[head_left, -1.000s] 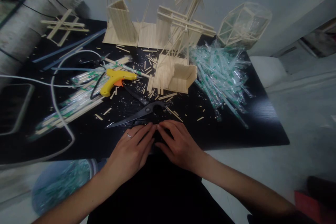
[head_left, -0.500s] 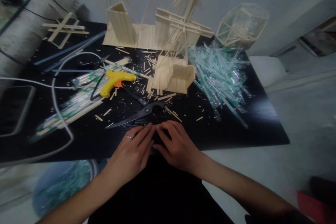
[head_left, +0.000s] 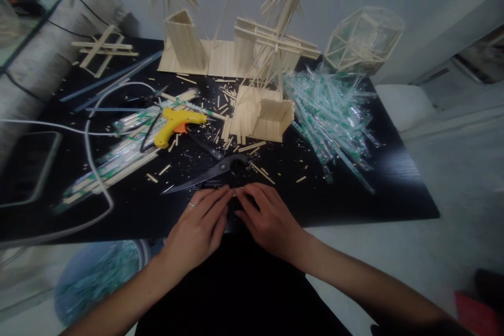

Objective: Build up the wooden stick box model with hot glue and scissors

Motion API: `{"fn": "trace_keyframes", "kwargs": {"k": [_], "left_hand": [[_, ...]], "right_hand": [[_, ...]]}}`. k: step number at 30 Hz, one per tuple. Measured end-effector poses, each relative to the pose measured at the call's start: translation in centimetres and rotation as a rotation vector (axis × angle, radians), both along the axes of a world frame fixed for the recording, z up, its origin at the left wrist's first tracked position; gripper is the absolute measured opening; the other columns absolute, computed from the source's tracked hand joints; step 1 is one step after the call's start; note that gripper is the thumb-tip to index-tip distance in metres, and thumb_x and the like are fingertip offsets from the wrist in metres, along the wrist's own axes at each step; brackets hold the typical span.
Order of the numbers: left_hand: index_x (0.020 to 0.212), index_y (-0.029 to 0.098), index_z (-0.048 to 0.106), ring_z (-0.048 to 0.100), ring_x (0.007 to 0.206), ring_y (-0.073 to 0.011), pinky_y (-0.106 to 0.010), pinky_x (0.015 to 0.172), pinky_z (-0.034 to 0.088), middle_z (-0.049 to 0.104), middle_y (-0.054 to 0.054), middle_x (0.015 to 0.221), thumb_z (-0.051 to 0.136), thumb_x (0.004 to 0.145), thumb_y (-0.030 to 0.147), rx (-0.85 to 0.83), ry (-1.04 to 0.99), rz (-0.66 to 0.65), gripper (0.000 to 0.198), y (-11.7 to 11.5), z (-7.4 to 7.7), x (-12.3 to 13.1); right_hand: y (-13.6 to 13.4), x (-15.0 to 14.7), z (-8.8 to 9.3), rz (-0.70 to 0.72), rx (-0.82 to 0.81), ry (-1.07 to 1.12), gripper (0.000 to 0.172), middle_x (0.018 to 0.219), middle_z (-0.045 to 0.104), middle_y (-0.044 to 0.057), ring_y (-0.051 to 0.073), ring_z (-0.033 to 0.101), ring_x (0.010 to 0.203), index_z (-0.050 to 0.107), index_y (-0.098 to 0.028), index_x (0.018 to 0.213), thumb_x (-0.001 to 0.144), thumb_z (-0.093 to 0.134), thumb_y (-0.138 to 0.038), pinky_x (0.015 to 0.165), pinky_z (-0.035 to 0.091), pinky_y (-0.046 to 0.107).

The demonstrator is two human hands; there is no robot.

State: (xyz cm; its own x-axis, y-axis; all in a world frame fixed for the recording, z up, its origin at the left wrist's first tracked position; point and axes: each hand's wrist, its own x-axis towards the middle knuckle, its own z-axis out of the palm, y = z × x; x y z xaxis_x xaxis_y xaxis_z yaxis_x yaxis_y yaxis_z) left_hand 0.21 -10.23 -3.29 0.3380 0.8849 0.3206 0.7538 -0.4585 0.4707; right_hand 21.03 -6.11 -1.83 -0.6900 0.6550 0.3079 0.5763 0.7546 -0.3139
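My left hand [head_left: 200,220] and my right hand [head_left: 271,220] meet at the table's front edge, thumbs and fingers pinched together. Between their fingertips shows a small pale piece [head_left: 235,190], mostly hidden and too small to name. Just beyond my fingers lie black scissors [head_left: 222,167], blades spread. A yellow glue gun [head_left: 177,122] rests on wrapped sticks [head_left: 129,155] to the left. Past the scissors stands a small structure of pale sticks [head_left: 271,118] with an open box shape on its base, among scattered stick offcuts [head_left: 255,145].
Clear and green wrappers [head_left: 331,115] are heaped at the right. Larger stick structures [head_left: 185,42] stand along the wall, with a faceted frame [head_left: 364,39] at the back right. A white cable [head_left: 90,152] loops at the left. Below the table sits a wrapper-filled bin [head_left: 100,278].
The view has shifted slightly, so the table's things appear a little further right and lower. My fingertips are slightly further apart, and more of the pale piece shows between them.
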Motion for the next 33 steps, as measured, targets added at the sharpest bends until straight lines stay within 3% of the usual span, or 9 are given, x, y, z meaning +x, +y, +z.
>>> {"fn": "trace_keyframes", "kwargs": {"k": [5, 12, 18, 24, 33], "left_hand": [[0.150, 0.016, 0.045, 0.060, 0.122, -0.0263, -0.046, 0.104, 0.054, 0.064, -0.014, 0.136, 0.058, 0.095, 0.008, 0.039, -0.055, 0.048, 0.057, -0.1, 0.1, 0.2], [0.139, 0.013, 0.057, 0.056, 0.122, -0.0295, -0.048, 0.104, 0.054, 0.058, -0.017, 0.141, 0.058, 0.096, 0.011, 0.008, 0.127, 0.018, 0.044, -0.1, 0.3, 0.3], [0.138, 0.012, 0.058, 0.057, 0.120, -0.0291, -0.048, 0.103, 0.055, 0.064, -0.015, 0.135, 0.058, 0.095, 0.010, 0.038, 0.112, -0.011, 0.043, 0.1, 0.4, 0.3], [0.138, 0.017, 0.058, 0.065, 0.115, -0.0239, -0.041, 0.097, 0.059, 0.069, -0.012, 0.130, 0.050, 0.098, 0.006, 0.023, -0.005, -0.017, 0.042, 0.5, 0.1, -0.2], [0.130, 0.014, 0.056, 0.072, 0.098, -0.0188, -0.032, 0.087, 0.062, 0.073, -0.010, 0.110, 0.051, 0.102, 0.014, 0.023, -0.036, 0.079, 0.028, 0.9, -0.2, -0.2]], "right_hand": [[0.2, 0.1, 0.1, -0.001, 0.004, -0.015, 0.034, 0.116, 0.067, 0.020, 0.030, 0.060, 0.112, 0.064, -0.002, 0.127, 0.104, 0.050, -0.023, 0.097, 0.057, 0.044], [0.1, 0.2, 0.1, 0.000, -0.006, -0.014, 0.034, 0.117, 0.066, 0.020, 0.029, 0.060, 0.114, 0.064, -0.003, 0.129, 0.103, 0.053, -0.022, 0.099, 0.056, 0.044], [0.1, 0.1, 0.0, 0.010, 0.011, -0.014, 0.034, 0.116, 0.066, 0.020, 0.030, 0.059, 0.114, 0.064, -0.004, 0.128, 0.103, 0.052, -0.025, 0.097, 0.056, 0.046], [-0.3, -0.4, -0.2, -0.004, 0.020, -0.023, 0.037, 0.116, 0.065, 0.022, 0.031, 0.059, 0.114, 0.062, -0.002, 0.130, 0.104, 0.052, -0.024, 0.097, 0.056, 0.047], [-0.7, -0.8, -0.3, -0.013, 0.030, -0.039, 0.045, 0.120, 0.064, 0.024, 0.034, 0.053, 0.118, 0.063, 0.003, 0.127, 0.103, 0.055, -0.033, 0.102, 0.053, 0.048]]}}
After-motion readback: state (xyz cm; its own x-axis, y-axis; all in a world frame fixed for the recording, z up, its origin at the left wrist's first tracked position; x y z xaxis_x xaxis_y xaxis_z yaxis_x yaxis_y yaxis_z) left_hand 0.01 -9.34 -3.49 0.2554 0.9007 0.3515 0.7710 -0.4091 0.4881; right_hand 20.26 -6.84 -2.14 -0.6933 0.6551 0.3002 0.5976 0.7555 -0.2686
